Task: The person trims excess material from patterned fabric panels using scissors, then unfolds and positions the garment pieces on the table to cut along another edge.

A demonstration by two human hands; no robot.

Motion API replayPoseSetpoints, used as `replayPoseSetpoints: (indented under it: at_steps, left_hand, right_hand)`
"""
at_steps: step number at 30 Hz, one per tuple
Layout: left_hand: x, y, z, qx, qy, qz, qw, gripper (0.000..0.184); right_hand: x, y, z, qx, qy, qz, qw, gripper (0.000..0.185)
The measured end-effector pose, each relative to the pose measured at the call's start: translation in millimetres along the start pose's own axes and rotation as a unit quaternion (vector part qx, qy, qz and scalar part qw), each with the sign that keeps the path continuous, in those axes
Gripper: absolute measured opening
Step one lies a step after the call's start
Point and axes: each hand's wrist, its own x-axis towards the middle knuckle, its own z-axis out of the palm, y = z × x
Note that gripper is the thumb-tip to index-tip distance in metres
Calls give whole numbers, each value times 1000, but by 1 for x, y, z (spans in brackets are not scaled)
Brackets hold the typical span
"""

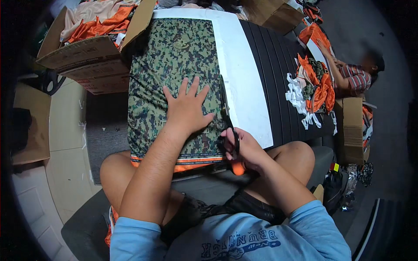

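Observation:
A green camouflage fabric with an orange and white lower edge lies spread out in front of me, partly over a white sheet. My left hand rests flat on the fabric with its fingers spread. Near the fabric's right edge, my right hand is closed around the handles of black scissors. Their blades point away from me along that edge. Just below my right hand is a small orange object, partly hidden.
Cardboard boxes stand at the back left, back right and right. Orange and camouflage pieces with white strips lie on a black ribbed surface. Another person handles orange fabric at the far right.

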Motion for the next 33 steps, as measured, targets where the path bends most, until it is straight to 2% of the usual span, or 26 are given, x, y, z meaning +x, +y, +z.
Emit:
replayPoseSetpoints:
  at_steps: [16,20,33]
  left_hand:
    - [0,1,-2,11,-8,-1,1000,82]
    - [1,2,-2,13,-11,-5,1000,83]
    - [1,4,-3,7,6,5,1000,82]
  right_hand:
    - [24,-9,-16,-43,-14,-35,998,49]
    - [23,-42,-13,-54,-1,14,998,52]
    - [59,-33,-28,-68,-22,-33,997,58]
